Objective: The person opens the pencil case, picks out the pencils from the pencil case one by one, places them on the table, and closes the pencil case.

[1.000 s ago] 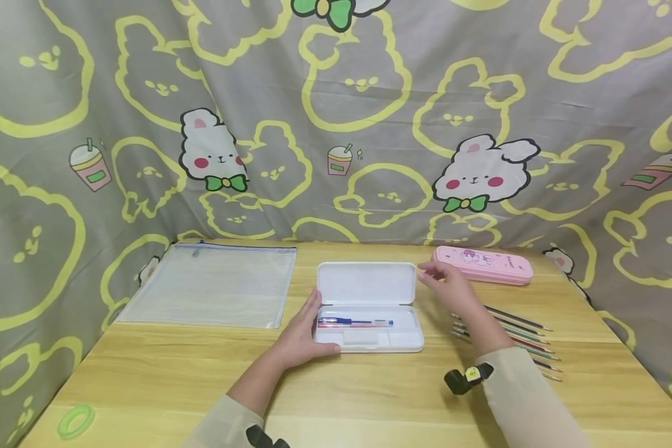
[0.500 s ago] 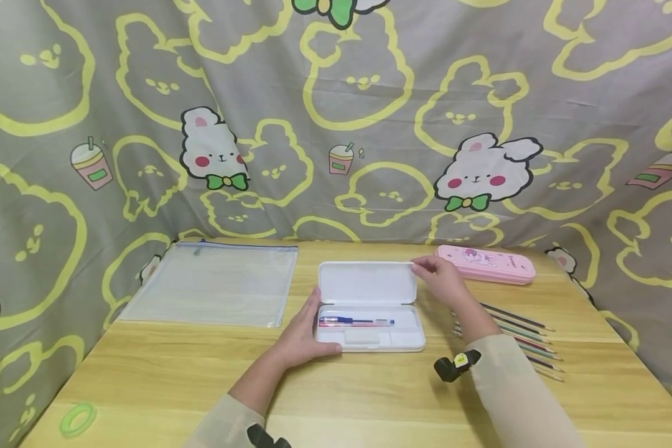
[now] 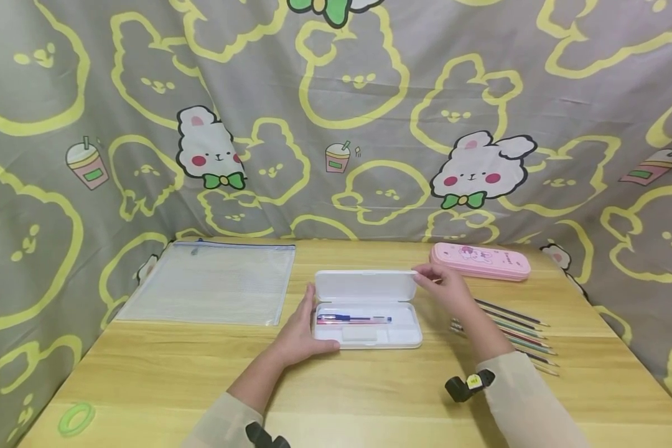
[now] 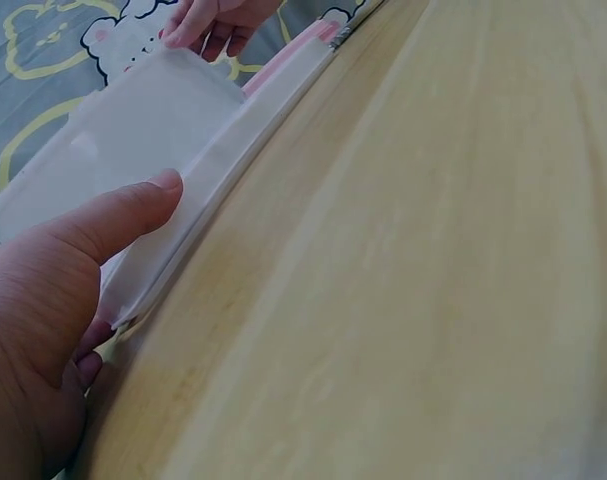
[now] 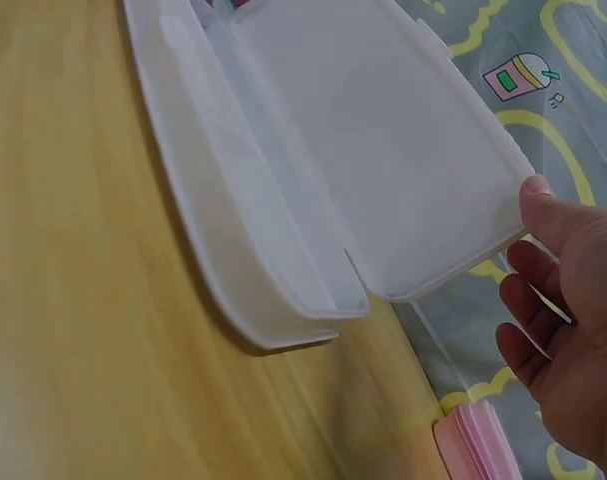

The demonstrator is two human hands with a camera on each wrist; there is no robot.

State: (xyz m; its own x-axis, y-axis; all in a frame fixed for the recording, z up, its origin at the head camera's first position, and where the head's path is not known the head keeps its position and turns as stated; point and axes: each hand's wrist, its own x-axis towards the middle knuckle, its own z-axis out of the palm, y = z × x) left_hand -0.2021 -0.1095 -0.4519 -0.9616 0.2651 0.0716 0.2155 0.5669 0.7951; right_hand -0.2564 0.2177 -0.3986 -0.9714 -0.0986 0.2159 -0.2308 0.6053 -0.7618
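A white pencil case (image 3: 406,316) lies open on the table, its lid (image 3: 364,287) raised at the back. Inside are a blue-capped pen (image 3: 341,318), a reddish pen beside it and a white eraser (image 3: 359,335). My left hand (image 3: 298,336) holds the case's left end, thumb at the front edge and fingers round the far side. With my right hand (image 3: 447,292) I pinch the lid's upper right corner; in the right wrist view the thumb (image 5: 543,205) is on that corner and the other fingers are loosely curled below it.
Several pencils (image 3: 523,328) lie fanned to the right, partly behind the right forearm. A pink pencil case (image 3: 481,261) sits at the back right. To the left are a clear mesh zip pouch (image 3: 213,283) and a green ring (image 3: 76,419). A patterned curtain (image 3: 369,205) closes off the back.
My right hand has come left from beside the lid and taken its corner. The lid now leans further forward over the case. My left hand stays in place.
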